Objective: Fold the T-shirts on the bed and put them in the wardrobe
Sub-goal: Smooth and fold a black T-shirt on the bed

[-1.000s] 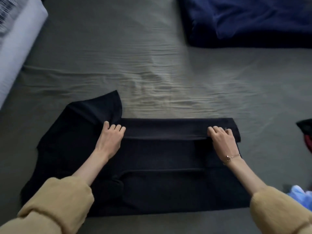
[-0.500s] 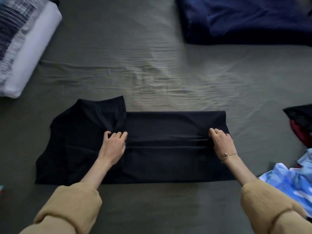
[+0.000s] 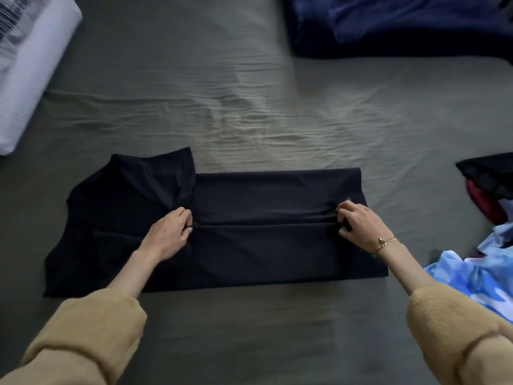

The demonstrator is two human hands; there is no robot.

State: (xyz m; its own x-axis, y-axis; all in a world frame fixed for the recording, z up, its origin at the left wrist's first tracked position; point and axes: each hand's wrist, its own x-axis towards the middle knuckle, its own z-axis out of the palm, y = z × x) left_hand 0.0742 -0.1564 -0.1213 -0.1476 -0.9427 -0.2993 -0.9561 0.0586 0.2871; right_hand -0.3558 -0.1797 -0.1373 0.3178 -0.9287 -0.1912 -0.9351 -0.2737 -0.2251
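A black T-shirt (image 3: 266,234) lies partly folded on the near middle of the bed (image 3: 249,107). The left hand (image 3: 169,234) and right hand (image 3: 361,229) each pinch its doubled edge, one at either end of the crease. Since a second ago that edge has come nearer, the far flap is wider, and the fingers have curled from flat into a grip. Blue patterned clothes (image 3: 472,276) lie near right.
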